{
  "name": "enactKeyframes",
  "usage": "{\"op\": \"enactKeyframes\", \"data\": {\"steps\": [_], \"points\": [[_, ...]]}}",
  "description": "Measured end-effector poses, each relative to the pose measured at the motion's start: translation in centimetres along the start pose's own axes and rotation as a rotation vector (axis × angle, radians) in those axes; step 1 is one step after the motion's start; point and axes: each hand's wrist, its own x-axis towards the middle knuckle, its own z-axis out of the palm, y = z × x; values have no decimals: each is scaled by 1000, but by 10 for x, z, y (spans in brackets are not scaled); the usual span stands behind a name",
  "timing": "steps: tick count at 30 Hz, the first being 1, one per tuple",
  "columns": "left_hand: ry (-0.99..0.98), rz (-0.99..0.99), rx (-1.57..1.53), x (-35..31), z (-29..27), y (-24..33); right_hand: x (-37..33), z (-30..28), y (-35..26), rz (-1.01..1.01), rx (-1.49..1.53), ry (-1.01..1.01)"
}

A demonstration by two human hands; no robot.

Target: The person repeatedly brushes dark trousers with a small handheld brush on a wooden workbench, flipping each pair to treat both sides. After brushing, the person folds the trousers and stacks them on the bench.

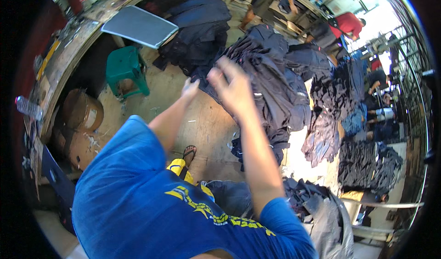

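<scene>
My left hand reaches forward, its fingers closed on the edge of a dark garment that joins the heap ahead. Raised beside it is my right hand, slightly blurred, with its fingers apart and nothing visible in it. Just beyond and to the right of that hand lies a big pile of dark garments, folded over one another in layers. Farther left, another heap of dark cloth rests on the floor. Where the left-hand garment ends among the others cannot be made out.
A green plastic stool stands left, near a grey-topped board and a cluttered wooden bench. A brown drum sits below the bench. More garment stacks fill the right. A person in red bends at the back.
</scene>
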Motion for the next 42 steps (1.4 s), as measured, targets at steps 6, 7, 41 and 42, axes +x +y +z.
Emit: {"op": "enactKeyframes", "data": {"steps": [6, 7, 41, 42], "points": [[-102, -641, 597, -210, -310, -273, -176, -30, -118, -174, 470, -411], [-48, -752, 643, -269, -353, -304, -195, -52, -144, -242, 519, -214], [786, -928, -47, -1140, -705, -747, -606, 485, -880, -839, 2418, -562], [855, -890, -75, -1138, -723, -743, -613, 495, -894, -834, 2452, -746]]}}
